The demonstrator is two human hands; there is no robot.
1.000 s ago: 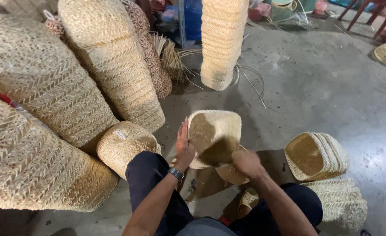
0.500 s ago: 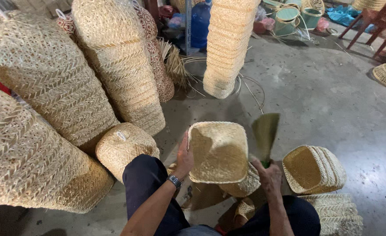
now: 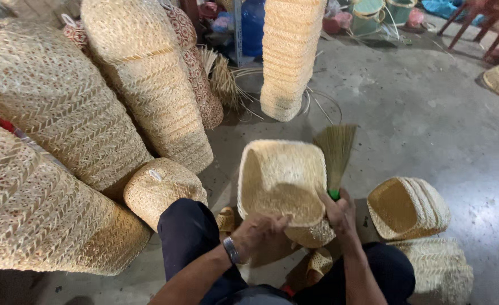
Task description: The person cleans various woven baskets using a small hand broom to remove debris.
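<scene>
Seated person, basket (image 3: pixel 283 181) held over the lap, opening tilted toward the camera. Left hand (image 3: pixel 259 231) grips the near rim, fingers curled closed on the weave. Right hand (image 3: pixel 340 213) is closed around a green-handled brush (image 3: pixel 336 152) — bristles fanned upward just beside the basket's right wall. Nested baskets (image 3: pixel 408 207) lie on the concrete floor (image 3: pixel 430 130) to the right; a small basket (image 3: pixel 162 189) rests by the left knee. Tall stacks (image 3: pixel 142 79) stand left — another stack (image 3: pixel 289 56) behind.
</scene>
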